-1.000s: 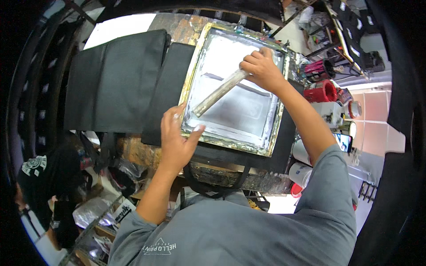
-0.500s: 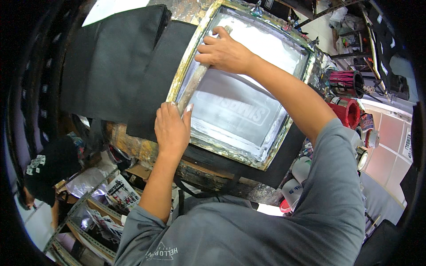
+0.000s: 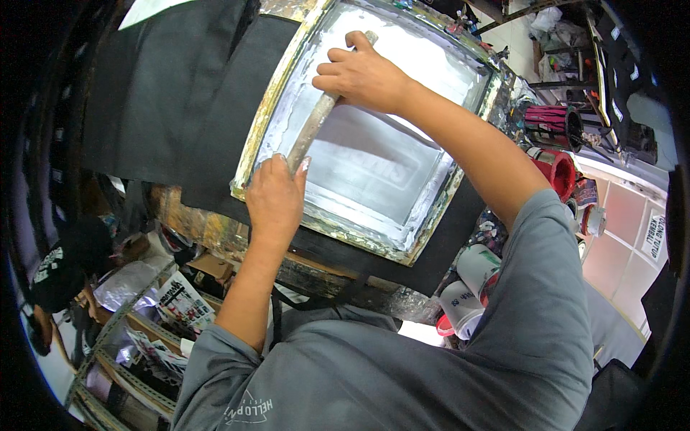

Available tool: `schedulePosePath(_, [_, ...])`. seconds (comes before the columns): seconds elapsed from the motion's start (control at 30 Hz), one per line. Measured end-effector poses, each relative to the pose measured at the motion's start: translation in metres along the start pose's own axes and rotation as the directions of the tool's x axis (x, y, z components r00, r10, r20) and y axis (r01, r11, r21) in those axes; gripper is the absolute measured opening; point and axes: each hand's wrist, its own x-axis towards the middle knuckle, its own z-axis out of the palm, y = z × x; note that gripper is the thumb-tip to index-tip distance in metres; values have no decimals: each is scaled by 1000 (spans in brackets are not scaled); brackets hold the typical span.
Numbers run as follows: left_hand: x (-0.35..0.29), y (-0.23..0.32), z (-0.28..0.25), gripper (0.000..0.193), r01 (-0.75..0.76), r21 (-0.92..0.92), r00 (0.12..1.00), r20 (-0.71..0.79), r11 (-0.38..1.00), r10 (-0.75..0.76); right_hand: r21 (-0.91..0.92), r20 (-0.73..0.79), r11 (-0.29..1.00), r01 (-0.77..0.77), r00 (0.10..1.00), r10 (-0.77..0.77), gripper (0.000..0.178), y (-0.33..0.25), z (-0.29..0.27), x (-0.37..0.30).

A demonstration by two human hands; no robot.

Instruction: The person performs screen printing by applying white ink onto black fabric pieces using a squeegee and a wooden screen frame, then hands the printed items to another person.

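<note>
A screen-printing frame (image 3: 253, 145) with a paint-crusted wooden rim lies over black fabric (image 3: 208, 93). Inside it, the mesh (image 3: 359, 172) is smeared with white ink, and a faint lettered design shows through. Both my hands grip one long squeegee (image 3: 314, 128), which leans slantwise across the mesh, nearer the frame's left side. My right hand (image 3: 363, 75) is closed round its far part, fingers over the handle. At the near end my left hand (image 3: 277, 194) clasps it with the thumb on the right side. The blade edge is hidden under the handle.
Ink-stained tubs stand right of the frame, among them a pink-streaked can (image 3: 553, 127), a red bucket (image 3: 557, 172) and a white tub (image 3: 461, 305). Lower left is a shelf (image 3: 136, 330) with printed sheets. Another person in black (image 3: 68, 266) is at the far left.
Both hands have drawn the squeegee rightward across the mesh, away from the frame's left rim. The lettering looks fainter. The whole scene has shifted a little left in view.
</note>
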Motion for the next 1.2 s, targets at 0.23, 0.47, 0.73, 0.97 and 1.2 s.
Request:
schedulePosePath(0.23, [-35,44,7,35,20,-136,991,133,991,-2,-55,16,998,9,1000,-8,18,-11,-16,-57])
schedulePosePath(0.47, [-65,79,23,34,-69,-194,983,153,978,100,-29,66,999,-31,997,33,13,-20,-29,-115])
schedulePosePath(0.73, [-91,116,37,39,-182,-266,963,147,947,227,4,139,999,-33,990,32,14,-21,-46,-169])
schedulePosePath(0.97, [-101,135,40,36,-190,-366,945,183,911,270,37,250,996,-78,966,66,11,-24,-55,-197])
schedulePosePath(1.2, [-107,142,46,36,-260,-311,940,137,914,314,37,281,996,-86,957,72,11,-25,-62,-202])
